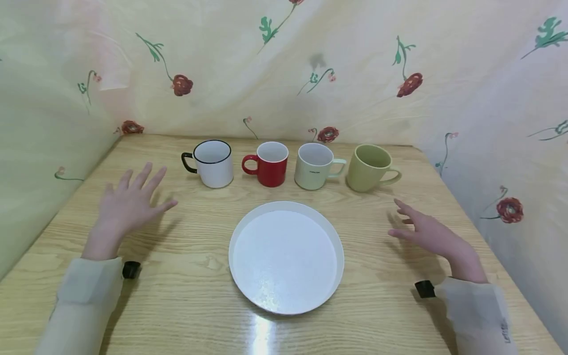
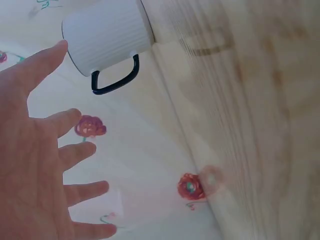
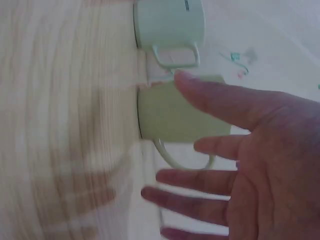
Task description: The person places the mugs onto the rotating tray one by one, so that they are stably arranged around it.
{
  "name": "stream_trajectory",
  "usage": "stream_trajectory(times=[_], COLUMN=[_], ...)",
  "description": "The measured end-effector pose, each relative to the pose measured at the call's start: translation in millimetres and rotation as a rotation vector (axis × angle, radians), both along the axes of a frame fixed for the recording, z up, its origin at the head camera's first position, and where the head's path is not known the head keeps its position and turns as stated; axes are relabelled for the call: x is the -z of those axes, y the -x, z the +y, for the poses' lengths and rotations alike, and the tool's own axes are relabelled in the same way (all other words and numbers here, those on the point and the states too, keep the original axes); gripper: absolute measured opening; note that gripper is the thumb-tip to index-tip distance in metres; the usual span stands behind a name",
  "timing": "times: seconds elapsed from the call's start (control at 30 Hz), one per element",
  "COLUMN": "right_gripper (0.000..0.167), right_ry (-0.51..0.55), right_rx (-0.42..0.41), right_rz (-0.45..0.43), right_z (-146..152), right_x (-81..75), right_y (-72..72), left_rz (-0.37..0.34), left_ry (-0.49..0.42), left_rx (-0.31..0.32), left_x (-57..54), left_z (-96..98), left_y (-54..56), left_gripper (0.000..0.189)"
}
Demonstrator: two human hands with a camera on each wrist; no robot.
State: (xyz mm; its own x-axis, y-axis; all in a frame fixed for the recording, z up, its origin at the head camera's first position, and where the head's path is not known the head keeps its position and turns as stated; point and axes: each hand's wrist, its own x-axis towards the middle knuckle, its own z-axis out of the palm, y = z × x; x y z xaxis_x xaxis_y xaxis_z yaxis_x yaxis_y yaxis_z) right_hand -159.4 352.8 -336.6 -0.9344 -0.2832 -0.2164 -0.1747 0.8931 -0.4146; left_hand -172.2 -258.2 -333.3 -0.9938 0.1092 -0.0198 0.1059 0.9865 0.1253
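My left hand [image 1: 128, 204] hovers over the left side of the table, fingers spread and holding nothing. Nearest to it is a white mug [image 1: 215, 167] with a black rim and black handle, which also shows in the left wrist view. My right hand [image 1: 428, 231], likewise holding nothing, is over the right side with its fingers extended. An olive-green mug [image 1: 366, 170] is closest to that hand, its handle pointing right. Between these two mugs stand a red mug [image 1: 272, 170] with its handle to the left and a pale green mug [image 1: 311, 170] with its handle to the right.
A round white tray [image 1: 338, 236] with a low rim lies in front of the row of mugs, midway between the hands. The wooden table [image 1: 186, 296] meets a flower-printed cloth [image 1: 239, 64] at the back and both sides.
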Motion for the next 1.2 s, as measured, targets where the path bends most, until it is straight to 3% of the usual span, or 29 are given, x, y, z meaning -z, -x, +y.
stream_trajectory(times=[0.1, 0.27, 0.53, 0.73, 0.93, 1.1, 1.2], right_gripper=[0.084, 0.082, 0.078, 0.082, 0.08, 0.081, 0.086], right_ry=[0.022, 0.1, 0.163, 0.241, 0.309, 0.455, 0.531], right_rx=[-0.026, -0.096, -0.194, -0.151, -0.08, -0.042, -0.048], right_rz=[0.024, -0.014, -0.025, -0.163, -0.252, -0.349, -0.422], right_z=[-9.0, -22.7, -38.7, -48.2, -56.6, -61.7, -62.6], right_x=[0.8, 2.4, 7.4, 8.1, 10.4, 18.2, 21.6], right_y=[1.1, 0.2, -3.1, -6.8, -10.6, -12.0, -12.7], left_rz=[-0.039, -0.06, -0.081, -0.137, -0.197, -0.277, -0.324], left_ry=[-0.038, -0.115, -0.316, -0.548, -0.81, -1.086, -1.245], left_rx=[0.001, 0.019, 0.05, 0.05, -0.02, -0.059, -0.125], left_x=[0.3, -2.0, -3.2, 7.0, 11.3, 10.9, 9.1], left_z=[-0.7, -1.1, -3.4, -5.6, -3.9, 3.1, 9.0], left_y=[7.7, 22.5, 40.3, 51.6, 58.8, 62.3, 63.3], left_gripper=[0.089, 0.092, 0.094, 0.091, 0.082, 0.071, 0.068])
